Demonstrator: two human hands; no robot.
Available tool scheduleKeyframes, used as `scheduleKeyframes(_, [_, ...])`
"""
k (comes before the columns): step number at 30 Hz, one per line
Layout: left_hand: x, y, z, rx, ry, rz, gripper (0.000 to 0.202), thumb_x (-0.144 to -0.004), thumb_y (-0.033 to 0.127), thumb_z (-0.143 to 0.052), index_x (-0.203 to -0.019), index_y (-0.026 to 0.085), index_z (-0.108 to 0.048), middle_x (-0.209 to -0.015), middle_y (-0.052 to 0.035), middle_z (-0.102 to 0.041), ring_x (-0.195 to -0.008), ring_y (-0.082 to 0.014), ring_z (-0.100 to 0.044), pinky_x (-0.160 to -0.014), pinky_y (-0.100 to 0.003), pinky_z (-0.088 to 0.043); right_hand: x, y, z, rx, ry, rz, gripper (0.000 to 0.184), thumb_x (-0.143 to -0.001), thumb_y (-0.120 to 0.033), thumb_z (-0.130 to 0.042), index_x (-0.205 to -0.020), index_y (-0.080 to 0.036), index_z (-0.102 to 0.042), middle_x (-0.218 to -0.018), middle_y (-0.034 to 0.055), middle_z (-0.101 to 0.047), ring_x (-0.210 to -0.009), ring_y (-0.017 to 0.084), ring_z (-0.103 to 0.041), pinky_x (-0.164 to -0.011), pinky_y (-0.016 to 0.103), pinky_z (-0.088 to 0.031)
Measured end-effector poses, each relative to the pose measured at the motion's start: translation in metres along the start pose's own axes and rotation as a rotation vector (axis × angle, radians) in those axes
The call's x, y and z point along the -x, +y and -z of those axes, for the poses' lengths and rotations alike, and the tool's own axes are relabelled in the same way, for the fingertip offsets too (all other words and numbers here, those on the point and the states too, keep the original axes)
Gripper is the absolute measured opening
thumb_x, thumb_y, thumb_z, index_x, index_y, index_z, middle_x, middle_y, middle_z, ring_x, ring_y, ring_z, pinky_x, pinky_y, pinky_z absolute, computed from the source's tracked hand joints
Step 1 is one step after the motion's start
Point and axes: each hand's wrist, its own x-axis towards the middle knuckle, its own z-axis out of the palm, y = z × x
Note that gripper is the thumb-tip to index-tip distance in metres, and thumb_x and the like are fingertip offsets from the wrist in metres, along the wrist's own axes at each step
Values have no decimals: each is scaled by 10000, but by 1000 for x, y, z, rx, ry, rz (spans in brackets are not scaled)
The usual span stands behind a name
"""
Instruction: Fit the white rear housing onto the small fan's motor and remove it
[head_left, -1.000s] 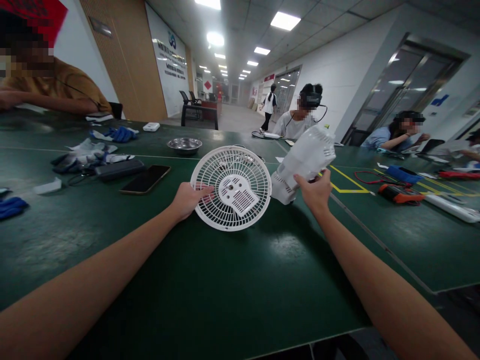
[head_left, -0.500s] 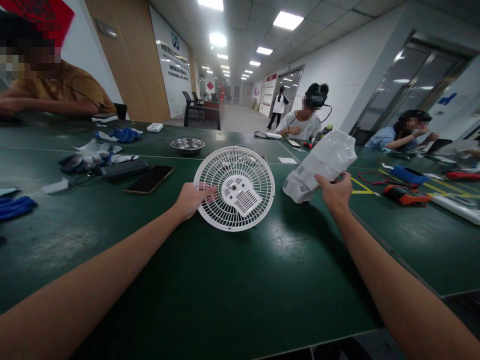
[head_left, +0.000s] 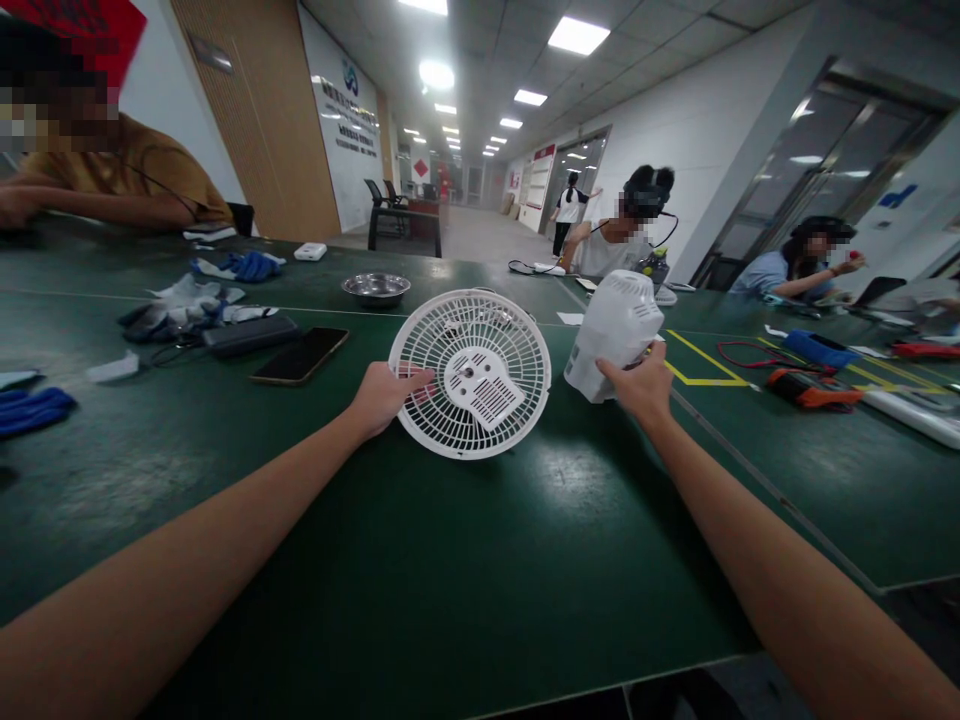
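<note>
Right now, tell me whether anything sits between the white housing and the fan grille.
Nothing visible does. The right hand holds the housing just right of the grille, which the left hand grips; only bare table lies between.

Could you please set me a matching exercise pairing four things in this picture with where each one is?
Things:
1. white fan grille
2. white fan housing
3. steel bowl
4. black phone

Places:
A. flat on the green table, left of the grille
B. gripped by the right hand
C. on the table behind the grille
D. held at its left rim by the left hand

Pairs: 1-D, 2-B, 3-C, 4-A
</note>
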Motion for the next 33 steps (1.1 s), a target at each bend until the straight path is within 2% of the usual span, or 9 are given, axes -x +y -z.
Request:
scheduleKeyframes(5, [1,2,1,-13,-6,-2,213,-756,201,-855,-932,120,-765,-908,-110,-786,-791,-243,-765,-781,-436,-644,0,6,5,-96,-6,-16,838,-605,-568,-825,-1278,-181,-512,-1037,131,-735,-920,325,-697,-889,480,-527])
scheduleKeyframes(9, [0,0,2,0,-12,-9,221,-753,213,-860,-933,123,-767,-908,-106,-785,-795,-239,-764,-789,-434,-642,-11,16,16,-115,80,-102,834,-579,-530,-840,-1266,-173,-528,-1058,132,-725,-928,316,-690,-893,479,-521])
scheduleKeyframes(13, [3,3,0,-38,-10,1,205,-769,209,-844,-938,121,-768,-896,-110,-784,-791,-244,-765,-781,-436,-642,-27,31,30,-121,163,-209,741,-612,-427,-816,-1244,-182,-519,-1120,150,-704,-969,306,-678,-902,447,-508])
scheduleKeyframes(20, [6,7,-3,-21,-4,2,201,-760,200,-844,-932,129,-769,-910,-109,-787,-792,-241,-765,-770,-426,-637,-35,53,31,-116,112,-297,669,-617,-357,-781,-1208,-220,-499,-1172,144,-672,-1034,333,-651,-957,485,-483])
scheduleKeyframes(23, [4,4,-2,-16,12,-1,194,-752,190,-845,-920,129,-769,-889,-103,-786,-769,-233,-762,-759,-419,-634,-36,57,27,-217,135,-232,698,-654,-384,-776,-1261,-204,-482,-1210,148,-662,-1068,310,-648,-968,459,-482])
scheduleKeyframes(28, [-2,-2,1,-25,-4,-16,225,-740,217,-862,-927,131,-772,-903,-104,-789,-780,-240,-766,-765,-427,-641,-38,58,26,-330,283,-46,797,-685,-453,-813,-1353,-160,-491,-1255,166,-663,-1094,278,-656,-969,428,-497])
scheduleKeyframes(33, [-6,-7,4,-15,7,-17,245,-724,234,-882,-919,135,-773,-902,-104,-791,-784,-254,-771,-762,-439,-651,-42,59,24,-455,277,7,784,-676,-445,-821,-1338,-168,-507,-1260,144,-657,-1077,274,-673,-924,440,-543])
